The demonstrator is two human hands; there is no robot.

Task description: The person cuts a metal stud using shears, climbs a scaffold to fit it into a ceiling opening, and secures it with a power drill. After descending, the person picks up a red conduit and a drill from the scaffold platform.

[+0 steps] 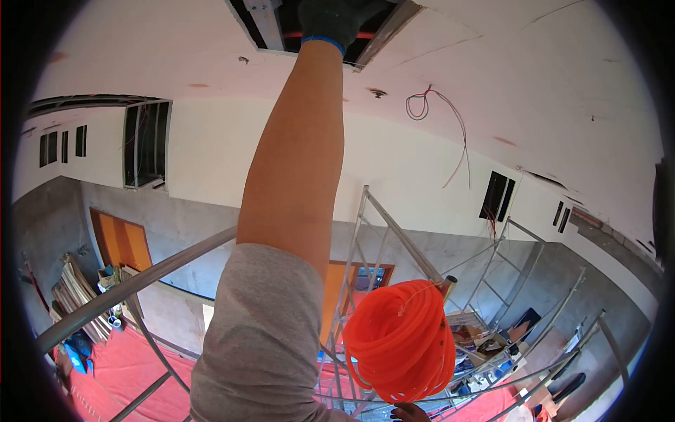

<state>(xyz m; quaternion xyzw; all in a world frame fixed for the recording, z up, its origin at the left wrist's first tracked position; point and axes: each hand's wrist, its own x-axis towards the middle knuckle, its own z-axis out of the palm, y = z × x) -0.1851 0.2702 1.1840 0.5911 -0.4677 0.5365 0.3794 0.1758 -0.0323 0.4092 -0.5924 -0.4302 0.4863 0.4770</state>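
My left hand (329, 20), in a dark glove with a blue cuff, reaches up into a rectangular opening (271, 24) in the ceiling. Its fingers run out at the top edge of the view, so their grip is hidden. Behind the wrist, an orange-red tube (365, 34) crosses the dark cavity. Lower down, a coil of orange corrugated conduit (401, 341) hangs by a scaffold pole's end. Just beneath that coil, a small part of my right hand (409, 413) shows at the bottom edge; most of it is cut off.
Scaffold rails (140, 285) cross the lower left, with more scaffold frames (404, 235) at centre and right. Loose wires (460, 130) dangle from the ceiling. Red sheeting (126, 366) covers the floor far below. Boards (81, 299) lean at the left wall; assorted materials (492, 344) lie at right.
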